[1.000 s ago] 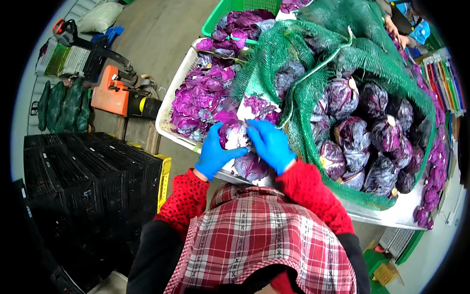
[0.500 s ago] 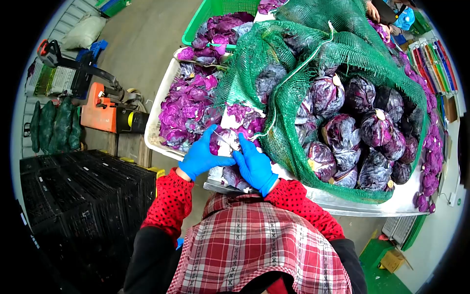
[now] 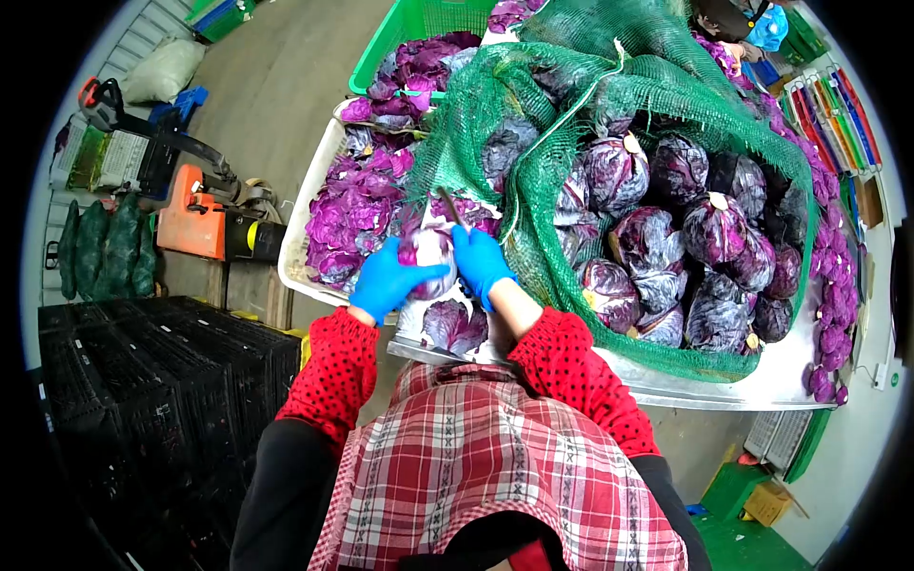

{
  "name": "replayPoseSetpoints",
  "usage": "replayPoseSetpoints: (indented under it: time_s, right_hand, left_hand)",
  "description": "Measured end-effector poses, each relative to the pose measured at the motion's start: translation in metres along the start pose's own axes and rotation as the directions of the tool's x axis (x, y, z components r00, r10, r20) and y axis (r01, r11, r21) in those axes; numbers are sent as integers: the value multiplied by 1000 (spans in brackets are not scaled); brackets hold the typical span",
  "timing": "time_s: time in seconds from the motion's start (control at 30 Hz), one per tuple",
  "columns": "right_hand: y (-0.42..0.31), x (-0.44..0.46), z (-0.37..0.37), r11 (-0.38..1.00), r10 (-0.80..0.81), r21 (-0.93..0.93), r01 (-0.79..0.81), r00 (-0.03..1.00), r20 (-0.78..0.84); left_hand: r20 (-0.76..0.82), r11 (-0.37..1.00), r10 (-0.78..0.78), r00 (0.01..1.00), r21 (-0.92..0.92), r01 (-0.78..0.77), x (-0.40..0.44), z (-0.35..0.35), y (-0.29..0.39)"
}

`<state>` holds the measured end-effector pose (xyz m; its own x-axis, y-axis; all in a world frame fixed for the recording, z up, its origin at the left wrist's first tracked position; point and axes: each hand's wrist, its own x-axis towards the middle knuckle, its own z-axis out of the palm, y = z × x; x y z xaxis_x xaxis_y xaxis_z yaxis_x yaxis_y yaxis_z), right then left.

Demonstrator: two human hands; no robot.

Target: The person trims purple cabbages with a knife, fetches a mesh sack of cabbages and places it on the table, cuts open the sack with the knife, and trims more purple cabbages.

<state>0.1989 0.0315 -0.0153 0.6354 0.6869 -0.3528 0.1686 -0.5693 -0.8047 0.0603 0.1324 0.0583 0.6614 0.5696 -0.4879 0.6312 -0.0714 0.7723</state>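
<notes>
My left hand (image 3: 388,279), in a blue glove, grips the side of a red cabbage (image 3: 433,255) with pale, trimmed-looking patches. Just right of it, my gloved right hand (image 3: 481,264) is closed around a knife (image 3: 450,207), whose narrow blade points up and away from me. Under and around the cabbage, loose purple leaves (image 3: 455,326) lie on the white tabletop. A green mesh sack (image 3: 545,214), opened wide beside my right hand, holds several whole red cabbages (image 3: 647,249).
To the left stands a white tub (image 3: 307,224) heaped with purple leaves, with a green crate (image 3: 373,48) behind it. Black crates (image 3: 162,381) and an orange pallet jack (image 3: 193,217) are on the floor at left. Another person's hand is partly visible at the far right end.
My hands have drawn apart slightly, showing more of the cabbage between them. The knife blade has swung to point away from me. The view has shifted slightly.
</notes>
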Motion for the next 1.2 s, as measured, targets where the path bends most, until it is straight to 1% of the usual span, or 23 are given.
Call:
replayPoseSetpoints:
  time_s: [0.07,0.1,0.13,0.2,0.23,0.27,0.33,0.4,0.43,0.47,0.5,0.57,0.6,0.63,0.67,0.73,0.8,0.87,0.93,1.0,1.03,1.07,1.2]
  right_hand:
    - [5,-4,5,997,57,-45,-58,998,-38]
    - [8,-10,10,990,11,143,1,997,-78]
    - [11,-12,14,950,-30,308,48,998,-62]
    - [9,-28,10,950,-145,275,149,989,-33]
    - [-15,-45,-1,932,-272,231,280,960,-65]
    - [-17,-46,5,887,-393,216,408,913,-113]
    - [-42,-34,-6,885,-373,204,418,900,-227]
    - [-25,23,-16,803,-112,536,259,950,-291]
    - [-38,19,-38,898,-32,422,127,974,-223]
    - [-50,1,-49,950,-233,159,267,951,-203]
    - [-44,-17,-39,941,-303,124,316,946,-117]
    - [-39,-55,-23,854,-521,-18,521,853,-30]
    - [-41,-72,-19,753,-654,-122,647,756,-25]
    - [-44,-78,-17,745,-655,-221,630,753,-59]
    - [-40,-72,-19,745,-654,-223,629,754,-58]
    - [-37,-65,-26,761,-641,-14,648,748,-173]
    - [-34,-60,-38,775,-625,-2,632,766,-151]
    - [-32,-41,-49,919,-376,60,391,910,-172]
    - [-37,-22,-55,914,-366,99,393,905,-217]
    - [-47,-37,-64,827,-556,55,559,829,-55]
    - [-52,-50,-69,759,-635,-97,643,766,103]
    - [-48,-55,-62,729,-661,-105,676,736,148]
    - [-37,-50,-61,787,-593,-76,612,785,182]
  left_hand:
    - [-54,983,170,984,-56,-173,-20,13,-23]
    - [-125,967,237,964,124,-222,-33,15,-25]
    - [-158,967,256,954,57,-250,-43,18,-31]
    - [-129,972,196,972,-104,-210,-51,14,-39]
    - [-93,967,40,995,-245,-62,-43,12,-55]
    - [-90,954,0,996,-298,-27,-47,10,-50]
    - [-88,916,-4,996,-401,-32,-49,18,-46]
    - [-127,925,57,990,-366,-100,-48,25,-60]
    - [-194,830,-29,981,-552,-85,-49,29,-61]
    - [-241,696,-124,963,-712,-88,-46,32,-61]
    - [-230,588,-175,957,-804,-86,-48,33,-48]
    - [-274,582,-219,937,-807,-100,-44,35,-39]
    - [-304,586,-255,918,-804,-103,-44,37,-32]
    - [-267,542,-335,904,-839,-47,-49,38,-11]
    - [-265,540,-336,904,-841,-46,-46,42,-9]
    - [-377,600,-224,899,-780,-178,-44,51,-10]
    - [-416,649,-179,891,-731,-211,-42,56,-20]
    - [-386,669,-136,913,-715,-203,-47,56,-19]
    - [-385,725,-96,918,-659,-200,-49,52,-21]
    - [-395,793,-89,914,-584,-175,-54,45,-14]
    - [-378,788,-90,921,-593,-166,-55,43,-11]
    - [-376,787,-90,922,-594,-165,-57,42,-11]
    - [-311,768,-30,950,-615,-177,-66,45,-15]
